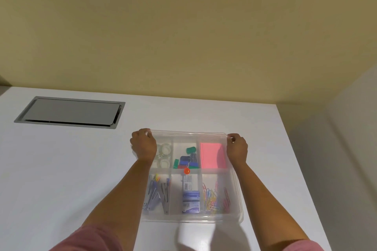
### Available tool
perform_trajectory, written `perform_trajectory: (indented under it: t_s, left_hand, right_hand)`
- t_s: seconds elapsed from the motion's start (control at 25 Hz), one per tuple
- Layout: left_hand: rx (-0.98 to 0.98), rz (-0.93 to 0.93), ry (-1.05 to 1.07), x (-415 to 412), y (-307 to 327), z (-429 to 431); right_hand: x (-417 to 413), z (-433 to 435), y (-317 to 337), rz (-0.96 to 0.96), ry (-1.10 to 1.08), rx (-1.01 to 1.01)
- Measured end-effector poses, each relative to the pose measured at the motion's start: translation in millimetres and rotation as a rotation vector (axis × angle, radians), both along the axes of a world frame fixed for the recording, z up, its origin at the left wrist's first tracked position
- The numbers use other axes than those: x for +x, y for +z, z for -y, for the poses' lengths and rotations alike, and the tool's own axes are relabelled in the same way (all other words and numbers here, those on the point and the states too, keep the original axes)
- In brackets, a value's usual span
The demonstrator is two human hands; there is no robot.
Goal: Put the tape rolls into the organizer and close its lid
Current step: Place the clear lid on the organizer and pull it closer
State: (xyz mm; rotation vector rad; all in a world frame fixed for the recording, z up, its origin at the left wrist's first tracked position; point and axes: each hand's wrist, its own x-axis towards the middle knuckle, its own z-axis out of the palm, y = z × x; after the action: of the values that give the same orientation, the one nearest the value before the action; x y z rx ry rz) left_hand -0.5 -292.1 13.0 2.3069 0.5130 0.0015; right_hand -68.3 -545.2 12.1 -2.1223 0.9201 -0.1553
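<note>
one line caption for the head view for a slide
Both hands, left and right, press the clear lid onto the organizer.

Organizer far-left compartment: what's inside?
Clear tape rolls show through the translucent lid, inside the organizer. The left hand covers that compartment's left edge, so the exact count stays unclear. The right hand holds the opposite corner.
</note>
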Motion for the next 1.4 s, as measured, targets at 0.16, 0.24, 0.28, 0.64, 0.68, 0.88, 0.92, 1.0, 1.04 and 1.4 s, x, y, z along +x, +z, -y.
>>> perform_trajectory:
  t_s: [0.16,0.24,0.28,0.64,0.68,0.88,0.92,1.0,1.04,1.4]
  left_hand:
    - [-0.01,-0.025,0.025,7.1,-4.4,-2.0]
    - [-0.014,-0.037,0.052,8.5,-6.9,-3.1]
    - [-0.017,-0.037,0.062,9.1,-8.8,-3.3]
    - [-0.091,-0.033,0.099,12.9,-11.0,-5.4]
    - [-0.103,-0.041,0.106,13.2,-10.7,-5.2]
    - [-0.179,-0.055,0.142,18.7,-14.6,-8.4]
    - [-0.205,-0.059,0.158,19.4,-15.0,-9.3]
    - [-0.26,-0.062,0.187,18.5,-12.6,-9.3]
    - [-0.29,-0.06,0.199,17.7,-10.9,-8.9]
    - [-0.429,-0.235,0.303,21.1,-1.0,-15.3]
  right_hand:
    - [11.3,-1.0,1.7,0.032,-0.061,0.122]
    - [15.3,-3.1,2.0,0.051,-0.123,0.243]
    - [17.3,-4.5,1.9,0.053,-0.152,0.297]
    - [25.5,-6.0,6.7,-0.019,-0.28,0.498]
    - [25.8,-6.3,6.4,-0.022,-0.28,0.494]
    - [25.1,-7.4,1.4,-0.009,-0.245,0.485]
    - [24.8,-7.2,0.3,-0.003,-0.247,0.489]
    - [23.9,-6.9,-0.5,0.008,-0.252,0.496]
    - [23.8,-6.7,-0.9,0.013,-0.253,0.497]
    - [23.9,-6.3,-3.5,0.033,-0.249,0.478]
